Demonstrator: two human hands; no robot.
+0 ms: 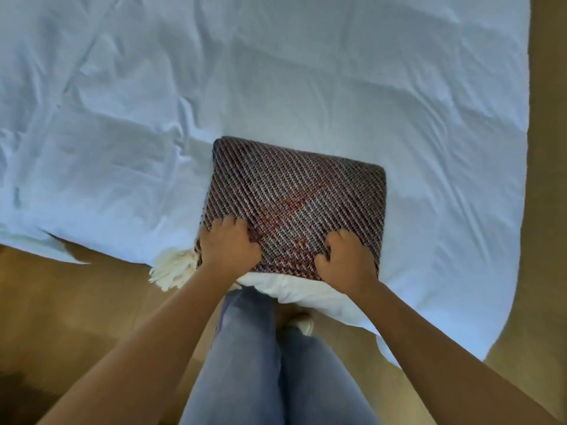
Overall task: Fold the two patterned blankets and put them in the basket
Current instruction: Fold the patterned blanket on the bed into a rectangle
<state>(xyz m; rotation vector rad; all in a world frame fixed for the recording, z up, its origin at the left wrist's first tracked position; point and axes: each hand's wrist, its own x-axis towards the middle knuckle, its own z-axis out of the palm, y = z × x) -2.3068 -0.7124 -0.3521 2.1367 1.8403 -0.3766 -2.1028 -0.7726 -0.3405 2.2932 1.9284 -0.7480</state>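
A patterned blanket [294, 197], dark with diagonal woven stripes and some orange marks, lies folded into a thick rectangle at the near edge of the bed. A cream fringe [171, 268] hangs out at its near left corner. My left hand [230, 243] grips the blanket's near left edge, fingers curled into the fabric. My right hand [345, 259] grips the near right edge the same way. I see only this one blanket, and no basket is in view.
The bed is covered by a wrinkled white sheet [276, 72] that drapes over the near edge. Tan floor [92, 302] shows on the left and right of the bed. My legs in blue jeans [260, 363] stand against the bed's edge.
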